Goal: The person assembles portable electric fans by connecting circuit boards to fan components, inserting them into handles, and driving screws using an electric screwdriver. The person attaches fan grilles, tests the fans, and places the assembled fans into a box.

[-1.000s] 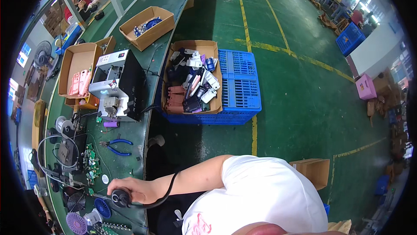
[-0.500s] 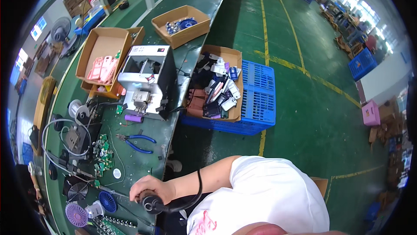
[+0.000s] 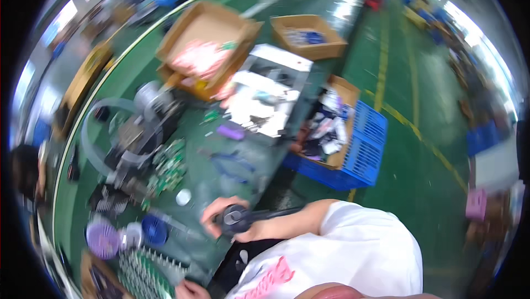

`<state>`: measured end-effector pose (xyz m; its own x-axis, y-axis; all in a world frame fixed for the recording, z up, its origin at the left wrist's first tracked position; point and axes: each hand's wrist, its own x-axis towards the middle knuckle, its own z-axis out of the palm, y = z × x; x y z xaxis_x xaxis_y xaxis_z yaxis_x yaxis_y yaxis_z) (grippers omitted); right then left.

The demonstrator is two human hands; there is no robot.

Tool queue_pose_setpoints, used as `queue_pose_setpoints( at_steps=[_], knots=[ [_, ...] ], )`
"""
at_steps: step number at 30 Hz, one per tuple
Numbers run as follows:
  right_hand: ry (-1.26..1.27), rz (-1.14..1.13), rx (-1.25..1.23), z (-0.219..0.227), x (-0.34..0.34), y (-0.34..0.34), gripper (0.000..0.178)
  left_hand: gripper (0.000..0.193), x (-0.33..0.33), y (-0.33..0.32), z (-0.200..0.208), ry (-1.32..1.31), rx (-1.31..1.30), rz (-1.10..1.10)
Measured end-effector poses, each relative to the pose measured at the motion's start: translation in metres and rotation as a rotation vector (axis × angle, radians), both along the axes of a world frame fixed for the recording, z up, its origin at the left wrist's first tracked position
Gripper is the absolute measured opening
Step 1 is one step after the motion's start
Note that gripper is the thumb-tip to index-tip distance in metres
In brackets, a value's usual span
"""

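Observation:
In my right hand (image 3: 223, 213), fingers closed round it, is a black corded electric screwdriver (image 3: 236, 220), seen end-on above the bench's near edge. My left hand (image 3: 191, 289) shows only partly at the lower edge, beside rows of green circuit boards (image 3: 141, 277); blur and the picture's edge hide how its fingers are set. Left of these hands lie a purple fan head (image 3: 102, 239) and a blue fan head (image 3: 154, 229) with a white part between them. Blue-handled pliers (image 3: 232, 166) lie beyond my right hand, next to a purple cylinder (image 3: 230, 132).
A white machine (image 3: 287, 86) stands farther back, beside cardboard boxes, one with pink parts (image 3: 201, 59). Loose green boards (image 3: 168, 166) cover the bench's left part. Right of the bench, a blue crate (image 3: 367, 144) bears a box of mixed parts.
My view has turned, so the bench appears shifted rightward and blurred. My left hand has come into sight at the lower edge. My right hand still holds the electric screwdriver.

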<state>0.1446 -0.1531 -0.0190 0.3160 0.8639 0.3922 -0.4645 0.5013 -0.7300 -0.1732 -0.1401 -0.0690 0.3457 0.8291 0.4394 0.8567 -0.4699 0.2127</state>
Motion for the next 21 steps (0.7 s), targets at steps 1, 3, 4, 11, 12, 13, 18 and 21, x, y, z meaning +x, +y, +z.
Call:
queue_pose_setpoints(
  at_steps=[1,3,4,11,12,13,18,21],
  knots=[
    [-0.056,-0.023,-0.044,0.004,0.007,-0.009,0.054,0.007,0.014,0.01,-0.001,-0.109,0.101,-0.089],
    [-0.071,0.167,-0.03,0.015,0.004,0.004,0.041,0.007,-0.002,-0.002,0.01,0.013,-0.003,0.067],
    [-0.205,0.263,-0.017,0.017,0.014,0.006,0.033,0.009,-0.001,0.007,0.007,-0.035,0.014,0.002],
    [-0.244,-0.237,0.063,0.012,-0.012,0.001,0.076,0.012,-0.001,0.003,0.026,-0.273,0.054,-0.121],
    [-0.274,-0.212,0.093,0.015,-0.012,0.003,0.067,0.012,-0.001,0.003,0.037,-0.339,0.02,-0.143],
    [-0.286,-0.208,0.106,0.016,-0.013,0.005,0.068,0.013,-0.004,0.005,0.048,-0.36,0.035,-0.16],
    [-0.307,-0.153,0.125,0.016,-0.017,0.006,0.064,0.013,-0.068,0.057,0.092,-0.518,0.193,0.298],
    [-0.33,-0.155,0.069,0.015,-0.018,0.008,0.072,0.03,-0.17,0.117,0.085,-0.428,0.076,0.695]
  ],
)
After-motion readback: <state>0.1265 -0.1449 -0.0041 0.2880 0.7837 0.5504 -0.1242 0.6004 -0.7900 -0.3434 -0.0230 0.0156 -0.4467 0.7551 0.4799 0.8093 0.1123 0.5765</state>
